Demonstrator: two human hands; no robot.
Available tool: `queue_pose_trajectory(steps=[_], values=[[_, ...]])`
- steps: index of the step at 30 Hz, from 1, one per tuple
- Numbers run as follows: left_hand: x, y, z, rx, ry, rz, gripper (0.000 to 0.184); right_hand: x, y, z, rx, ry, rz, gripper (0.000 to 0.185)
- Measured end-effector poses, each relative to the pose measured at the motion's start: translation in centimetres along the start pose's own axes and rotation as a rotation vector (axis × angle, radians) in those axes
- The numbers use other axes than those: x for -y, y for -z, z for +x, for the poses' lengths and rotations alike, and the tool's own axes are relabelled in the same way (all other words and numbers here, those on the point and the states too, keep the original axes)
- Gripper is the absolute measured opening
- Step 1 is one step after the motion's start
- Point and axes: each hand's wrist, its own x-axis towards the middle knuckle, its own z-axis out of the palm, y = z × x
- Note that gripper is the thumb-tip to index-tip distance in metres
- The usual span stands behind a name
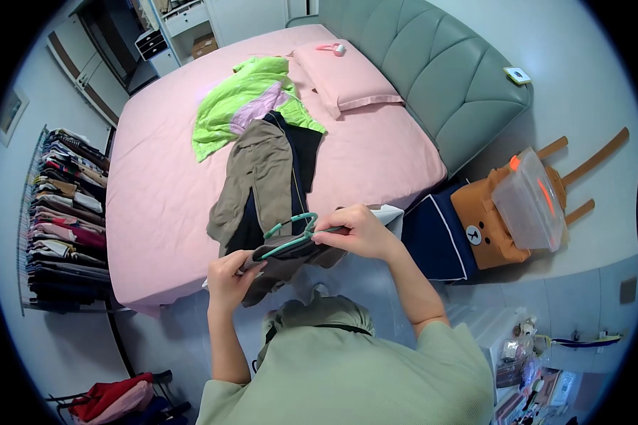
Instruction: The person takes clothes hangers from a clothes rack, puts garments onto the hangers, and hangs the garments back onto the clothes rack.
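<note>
A teal hanger [286,247] lies across the top of a dark grey-brown garment [290,268] held up near my body. My left hand [229,280] is closed on the garment's edge, close to the hanger's left end. With its fingers pinched, my right hand [351,232] grips the garment beside the hanger's middle. Just beyond my hands, an olive-brown garment [259,159] and a dark navy garment [306,152] lie on the pink bed [156,170]. Further back is a bright green and lilac garment [244,106].
A pink pillow [344,74] rests by the green headboard [432,78]. On the right are a navy box [436,237], a brown bear-faced box [478,219] and a clear plastic bin [532,202]. A rack of clothes [67,219] stands on the left.
</note>
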Motion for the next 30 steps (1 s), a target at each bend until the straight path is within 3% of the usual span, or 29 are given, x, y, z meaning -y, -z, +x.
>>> queue_pose_trajectory(steps=[17,30], values=[[2.5,9.8,-13.6,-0.276,0.118,0.038,0.016,6.7,-13.2,4.2,0.3,0.08,0.141,0.008],[1.3,18.1,-32.7,-0.671,0.447,0.132,0.015,14.4,-31.4,4.6,0.565,0.297,0.341,0.011]])
